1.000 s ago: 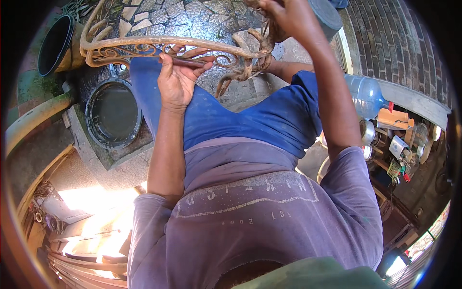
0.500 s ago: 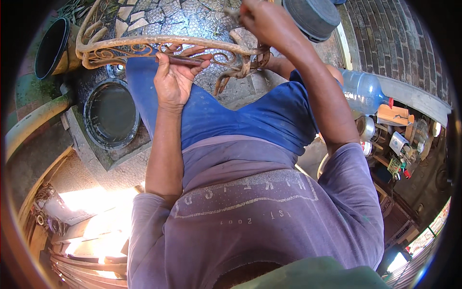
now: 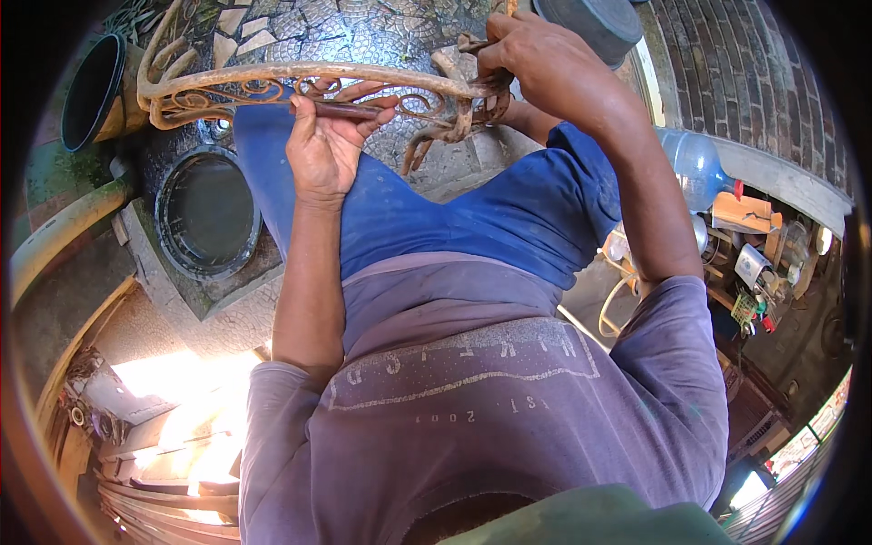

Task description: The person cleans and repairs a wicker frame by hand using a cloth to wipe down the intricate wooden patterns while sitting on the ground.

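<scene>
A rusty brown frame [image 3: 309,73] with curled scrollwork stretches across the top, over my knees. My left hand [image 3: 325,159] is palm up beneath it, with thumb and fingers closed around a smooth dark reddish-brown rod [image 3: 345,111] lying along the scrollwork. Whether that rod belongs to the frame, I cannot tell. At the frame's right end, my right hand [image 3: 554,68] is closed, back of the hand up. A small dark piece [image 3: 474,44] shows by its fingertips, next to the frame's corner; its kind is unclear.
On the left stand a round black basin [image 3: 209,213] of dark liquid and a dark bucket [image 3: 95,91]. A grey tub [image 3: 595,27] is at the top right. A clear blue water bottle [image 3: 695,168] lies by the brick wall [image 3: 745,82]. Broken tile pieces [image 3: 243,34] lie beyond the frame.
My right hand has come down and toward me, from above the frame's right end to beside its corner. My left hand keeps its hold, and the frame has shifted slightly left.
</scene>
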`<action>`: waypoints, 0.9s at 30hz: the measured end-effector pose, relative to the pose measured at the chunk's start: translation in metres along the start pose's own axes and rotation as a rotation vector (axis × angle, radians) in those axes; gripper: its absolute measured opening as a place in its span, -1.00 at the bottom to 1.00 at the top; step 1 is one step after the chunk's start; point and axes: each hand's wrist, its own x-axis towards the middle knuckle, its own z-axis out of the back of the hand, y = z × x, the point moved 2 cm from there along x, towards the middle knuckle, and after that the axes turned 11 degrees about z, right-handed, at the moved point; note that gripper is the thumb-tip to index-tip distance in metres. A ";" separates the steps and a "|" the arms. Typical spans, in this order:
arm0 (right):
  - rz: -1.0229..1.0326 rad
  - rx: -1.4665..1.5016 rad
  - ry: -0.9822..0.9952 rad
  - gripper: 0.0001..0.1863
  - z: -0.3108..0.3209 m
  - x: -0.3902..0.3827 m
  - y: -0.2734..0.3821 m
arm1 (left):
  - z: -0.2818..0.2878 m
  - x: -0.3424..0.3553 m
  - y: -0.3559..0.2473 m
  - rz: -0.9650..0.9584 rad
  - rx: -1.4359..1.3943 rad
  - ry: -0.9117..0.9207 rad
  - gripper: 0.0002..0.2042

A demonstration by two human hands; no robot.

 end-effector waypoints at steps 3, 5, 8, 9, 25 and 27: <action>-0.062 0.115 -0.036 -0.90 -0.011 0.000 -0.019 | 0.006 0.003 -0.001 0.022 -0.021 0.119 -0.53; -0.135 0.165 -0.144 -0.93 -0.016 0.000 -0.032 | 0.007 0.003 -0.001 0.023 -0.054 0.142 -0.54; -0.143 0.111 -0.364 -0.92 -0.012 -0.005 -0.044 | 0.011 0.003 -0.001 0.028 -0.095 0.154 -0.55; -0.122 0.152 -0.339 -0.91 -0.013 -0.007 -0.042 | 0.013 0.003 -0.001 0.030 -0.107 0.154 -0.55; -0.170 0.232 -0.277 -0.81 -0.045 -0.021 -0.018 | 0.001 -0.001 0.000 0.001 -0.044 0.003 -0.49; -0.108 0.151 -0.349 -0.83 -0.049 -0.020 -0.007 | 0.002 0.000 0.001 0.000 -0.049 0.024 -0.49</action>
